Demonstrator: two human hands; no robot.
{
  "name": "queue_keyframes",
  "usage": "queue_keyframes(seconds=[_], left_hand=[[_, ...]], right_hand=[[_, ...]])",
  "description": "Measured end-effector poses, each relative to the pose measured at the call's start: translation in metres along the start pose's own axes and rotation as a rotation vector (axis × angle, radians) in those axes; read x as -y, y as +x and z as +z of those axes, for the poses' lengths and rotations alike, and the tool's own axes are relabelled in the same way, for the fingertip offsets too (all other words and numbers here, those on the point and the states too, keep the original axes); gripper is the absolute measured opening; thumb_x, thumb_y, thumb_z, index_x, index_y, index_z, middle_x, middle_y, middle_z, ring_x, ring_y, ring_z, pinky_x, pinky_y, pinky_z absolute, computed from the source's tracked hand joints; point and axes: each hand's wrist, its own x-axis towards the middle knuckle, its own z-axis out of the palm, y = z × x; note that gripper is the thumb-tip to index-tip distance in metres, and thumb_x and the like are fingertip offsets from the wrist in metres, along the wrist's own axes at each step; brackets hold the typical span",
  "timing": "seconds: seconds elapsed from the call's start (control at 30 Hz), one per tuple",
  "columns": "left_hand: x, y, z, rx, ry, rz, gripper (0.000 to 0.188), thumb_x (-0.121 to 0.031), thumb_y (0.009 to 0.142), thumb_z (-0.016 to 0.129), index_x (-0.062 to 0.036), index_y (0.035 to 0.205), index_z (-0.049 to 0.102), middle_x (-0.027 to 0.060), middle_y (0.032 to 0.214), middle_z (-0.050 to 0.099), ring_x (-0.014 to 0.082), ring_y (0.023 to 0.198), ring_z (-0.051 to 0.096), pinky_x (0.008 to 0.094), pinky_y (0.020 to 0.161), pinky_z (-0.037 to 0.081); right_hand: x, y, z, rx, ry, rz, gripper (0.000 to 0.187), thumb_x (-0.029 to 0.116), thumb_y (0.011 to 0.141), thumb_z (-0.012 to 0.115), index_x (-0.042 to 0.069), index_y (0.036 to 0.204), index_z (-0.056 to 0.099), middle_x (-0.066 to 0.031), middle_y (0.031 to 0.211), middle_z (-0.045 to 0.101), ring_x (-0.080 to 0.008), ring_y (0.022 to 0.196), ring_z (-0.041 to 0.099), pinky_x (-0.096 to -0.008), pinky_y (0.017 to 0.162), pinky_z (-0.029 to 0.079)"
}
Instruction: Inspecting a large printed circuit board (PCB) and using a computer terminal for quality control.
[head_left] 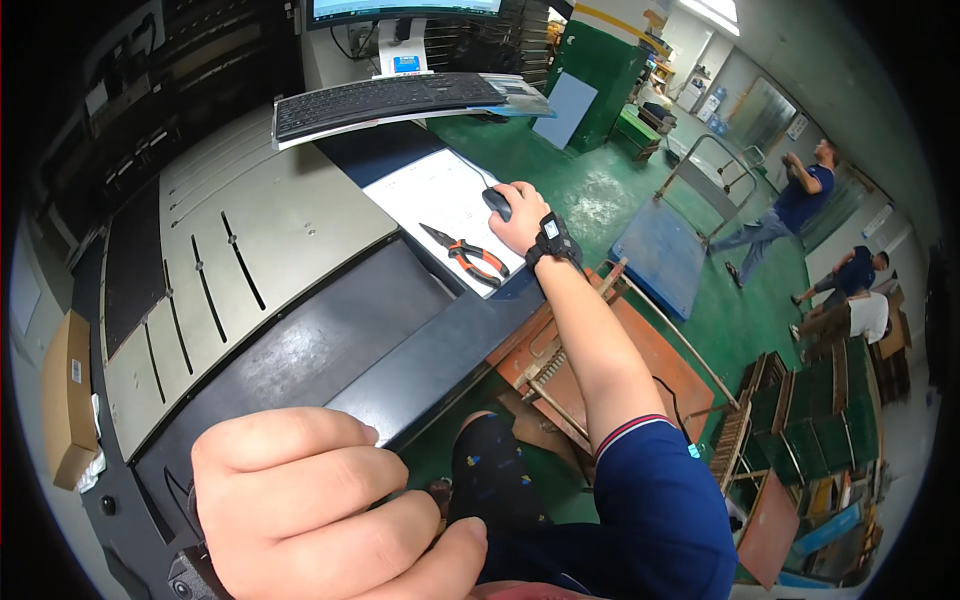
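Observation:
My right hand [522, 218] rests over a black computer mouse [497, 204], fingers wrapped round it. The mouse lies on white printed paper [425, 195] at the right end of the machine's ledge. Pliers [465, 255] with orange-and-black handles lie on the same paper, just left of my right wrist, jaws pointing away to the left. A black device is strapped round that wrist. Close in front, at the lower left, my left hand [320, 505] is raised with its fingers curled closed. Its palm side is hidden, and nothing sticks out of it.
A black keyboard [390, 105] sits on a shelf below a monitor [400, 10]. The slotted metal machine top [240, 260] fills the left, beside a cardboard box [68, 400]. An orange cart [600, 350] and a blue platform trolley [660, 255] stand right. Several people are farther off.

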Motion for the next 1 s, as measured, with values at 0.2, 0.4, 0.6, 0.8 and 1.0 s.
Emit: queue_keyframes(seconds=[0.2,0.4,0.6,0.8,1.0], left_hand=[[0.01,-0.001,-0.001,-0.059,0.059,-0.028,0.05,-0.048,0.095,0.046,-0.001,0.084,0.058,0.0094,0.065,0.053,0.0227,0.052,0.049,0.0364,0.052,0.04],[0.02,-0.038,-0.036,-0.048,-0.023,0.059,0.051,-0.039,0.101,0.033,0.0044,0.121,0.051,0.014,0.069,0.05,0.0234,0.059,0.047,0.0417,0.059,0.04],[0.015,-0.03,-0.029,-0.25,-0.067,0.098,0.03,-0.018,0.094,0.047,0.003,0.112,0.062,0.0136,0.076,0.066,0.0246,0.058,0.059,0.0362,0.059,0.049],[0.026,-0.056,-0.018,-0.37,-0.034,0.026,0.033,0.003,0.093,0.035,0.015,0.12,0.05,0.034,0.115,0.057,0.034,0.079,0.06,0.0413,0.069,0.05],[0.013,-0.025,-0.007,-0.155,-0.208,0.147,0.031,0.005,0.078,0.047,0.0091,0.106,0.057,0.0251,0.096,0.059,0.0298,0.073,0.056,0.0375,0.063,0.045]], right_hand=[[-0.025,0.004,-0.011,-0.178,0.035,-0.122,0.046,0.026,0.068,0.068,0.01,0.11,0.062,-0.0147,0.118,0.058,-0.0346,0.111,0.053,-0.0452,0.097,0.044],[-0.012,-0.037,-0.042,-0.196,0.161,-0.174,0.048,0.027,0.069,0.068,0.013,0.115,0.061,-0.0151,0.118,0.054,-0.0337,0.113,0.05,-0.0435,0.095,0.043],[-0.06,-0.163,-0.118,-0.073,0.05,-0.082,0.039,0.019,0.075,0.062,0.01,0.113,0.061,-0.0142,0.111,0.06,-0.0331,0.104,0.057,-0.0426,0.091,0.047],[-0.101,-0.358,-0.238,0.313,-0.229,0.741,0.045,0.028,0.081,0.06,0.006,0.12,0.057,-0.0212,0.109,0.065,-0.0356,0.102,0.062,-0.0448,0.089,0.049],[-0.089,-0.504,-0.28,0.586,-0.307,1.156,0.046,0.044,0.089,0.05,0.008,0.116,0.062,-0.0212,0.106,0.066,-0.0359,0.101,0.063,-0.0447,0.09,0.048]])
